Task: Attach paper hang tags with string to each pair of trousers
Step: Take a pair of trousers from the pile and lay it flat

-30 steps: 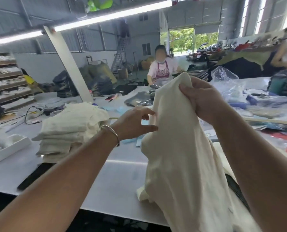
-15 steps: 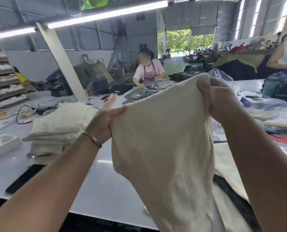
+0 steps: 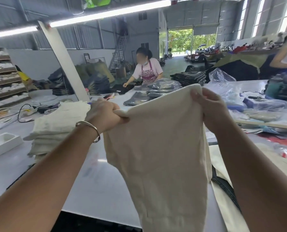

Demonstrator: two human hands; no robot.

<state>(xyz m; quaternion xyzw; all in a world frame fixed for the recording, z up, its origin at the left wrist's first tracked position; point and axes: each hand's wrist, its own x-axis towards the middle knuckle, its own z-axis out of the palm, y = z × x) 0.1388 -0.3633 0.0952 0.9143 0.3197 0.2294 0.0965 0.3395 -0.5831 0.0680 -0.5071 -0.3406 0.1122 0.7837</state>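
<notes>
Above the white surface (image 3: 96, 186) I hold a pair of cream trousers (image 3: 159, 156) up in the air with both hands. My left hand (image 3: 104, 115), a metal bangle (image 3: 91, 128) on its wrist, is clenched round a bunched corner of the cloth, and my right hand (image 3: 209, 108) pinches the upper edge, so the fabric stretches between them and hangs down toward me. Just beyond my left hand sits a stack of folded cream trousers (image 3: 56, 124). Farther left lies a white tray (image 3: 4, 144). Across the surface a person in a patterned apron (image 3: 147, 71) handles dark garments.
</notes>
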